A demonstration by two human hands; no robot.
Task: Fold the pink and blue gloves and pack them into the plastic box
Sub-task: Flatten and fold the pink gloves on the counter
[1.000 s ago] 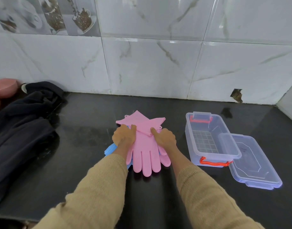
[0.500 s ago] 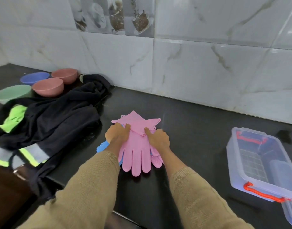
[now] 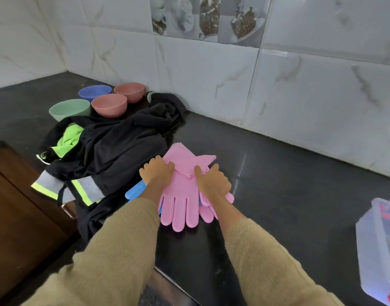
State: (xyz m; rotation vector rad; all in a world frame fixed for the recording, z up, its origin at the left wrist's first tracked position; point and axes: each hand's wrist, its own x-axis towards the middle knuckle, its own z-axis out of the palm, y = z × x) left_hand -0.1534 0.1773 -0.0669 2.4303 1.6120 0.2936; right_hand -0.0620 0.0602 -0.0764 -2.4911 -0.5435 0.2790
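Hands at centre of bench [image 3: 278, 173]: left hand [image 3: 157, 173] and right hand [image 3: 214, 181] each pinch an edge of the pink gloves [image 3: 180, 195], fingers curled, apparently to square the stacked pair for folding. Cuffs point toward the wall. Blue gloves [image 3: 135, 191] lie beneath, partly hidden. Plastic box [image 3: 377, 250] stands well apart at right, awaiting packing. Dark jacket [image 3: 114, 151] lies just beside.
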